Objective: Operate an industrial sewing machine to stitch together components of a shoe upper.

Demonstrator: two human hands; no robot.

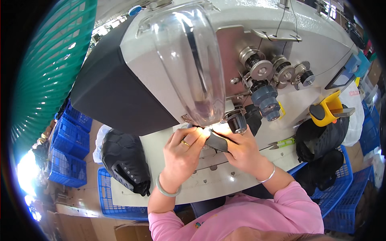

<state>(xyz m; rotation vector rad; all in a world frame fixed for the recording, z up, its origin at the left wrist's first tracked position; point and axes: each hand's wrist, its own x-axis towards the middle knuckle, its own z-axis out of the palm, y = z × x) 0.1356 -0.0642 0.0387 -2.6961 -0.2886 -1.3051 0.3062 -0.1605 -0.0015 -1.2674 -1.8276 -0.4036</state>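
Under the lit needle area of a sewing machine [161, 72], a dark grey shoe upper piece [217, 142] is held between my two hands. My left hand [181, 146] has its fingers bent and pressed together at the piece's left edge, close to the needle. On the other side my right hand [243, 149] grips the piece, its thumb below and its fingers toward the machine. The needle and the fingertips are partly lost in glare and behind the clear guard [193, 68].
Black shoe uppers [125, 160] lie left on the white table [193, 188], with more [323, 138] at right. Thread snips [282, 143] with green handles and a yellow holder [327, 109] are at right. Blue crates [68, 168] and a green fan guard [56, 68] stand left.
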